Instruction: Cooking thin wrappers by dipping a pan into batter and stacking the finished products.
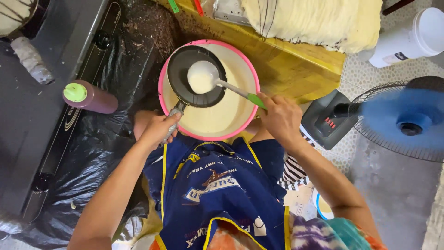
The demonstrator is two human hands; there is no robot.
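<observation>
While the left hand (159,129) wraps its fingers (170,124) tight around the pan's handle, the right hand (281,116) pinches the green end of the ladle (217,82) between thumb and fingertips. Just beyond both hands sits the pink-rimmed basin (253,74) of pale batter, with the dark pan (185,69) held over its left half. From the right hand, the ladle's long axis slants up and leftward, its batter-filled bowl resting above the pan's middle. Farther off lies the yellow desk (296,65).
</observation>
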